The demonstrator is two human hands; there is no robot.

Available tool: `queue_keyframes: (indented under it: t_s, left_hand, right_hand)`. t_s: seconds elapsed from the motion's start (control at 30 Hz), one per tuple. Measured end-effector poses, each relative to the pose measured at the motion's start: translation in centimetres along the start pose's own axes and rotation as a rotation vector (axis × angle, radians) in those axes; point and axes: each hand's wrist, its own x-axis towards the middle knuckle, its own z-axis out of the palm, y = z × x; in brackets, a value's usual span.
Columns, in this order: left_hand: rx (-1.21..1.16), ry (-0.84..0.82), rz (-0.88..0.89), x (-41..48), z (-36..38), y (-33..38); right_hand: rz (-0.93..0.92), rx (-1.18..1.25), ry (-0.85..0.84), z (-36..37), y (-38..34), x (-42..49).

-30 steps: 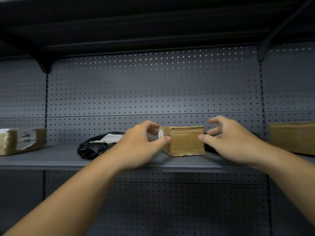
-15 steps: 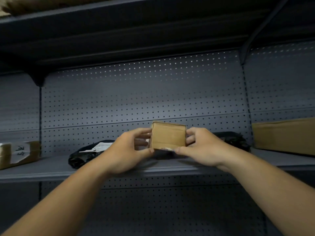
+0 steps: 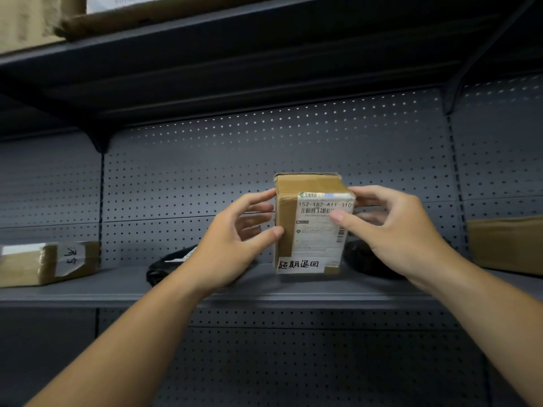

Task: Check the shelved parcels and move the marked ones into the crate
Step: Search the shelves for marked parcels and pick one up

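Observation:
A small brown cardboard parcel (image 3: 308,224) is held upright in front of the shelf, its labelled face turned to me. It carries a white shipping label with a barcode and a handwritten white strip at the bottom. My left hand (image 3: 232,248) grips its left side, thumb on the front edge. My right hand (image 3: 390,230) grips its right side, thumb on the label. No crate is in view.
On the grey shelf (image 3: 88,289) lie a black bag parcel (image 3: 164,267) behind my left hand, another dark bag (image 3: 367,259) behind my right, a taped carton with handwriting (image 3: 47,262) at left and a brown carton (image 3: 505,245) at right. Cartons (image 3: 44,16) sit on the upper shelf.
Both hands closed on the parcel, lifted it off the shelf and turned it so the labelled face shows. The camera has tilted up and come closer.

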Motion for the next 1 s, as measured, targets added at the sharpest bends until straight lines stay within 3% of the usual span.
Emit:
queue_keyframes:
  t_s: [0.23, 0.37, 0.6, 0.7, 1.0]
  left_hand:
    - [-0.188, -0.043, 0.059, -0.7, 0.1, 0.7]
    - [-0.328, 0.051, 0.070, -0.5, 0.2, 1.6]
    - [-0.556, 0.178, 0.096, -0.2, -0.2, 4.9]
    - [-0.579, 0.198, 0.093, -0.5, -0.1, 5.9]
    - [-0.525, 0.205, 0.077, -1.6, 1.2, 7.6]
  right_hand:
    - [-0.097, 0.128, 0.055, -0.5, -1.3, -0.4]
    - [-0.193, 0.174, 0.031, -1.3, -2.4, -0.7]
    - [-0.255, 0.132, -0.231, -2.5, -3.5, -1.8]
    - [-0.253, 0.188, -0.299, -2.7, -3.7, -2.5]
    - [-0.268, 0.277, -0.248, -4.1, -3.8, -3.6]
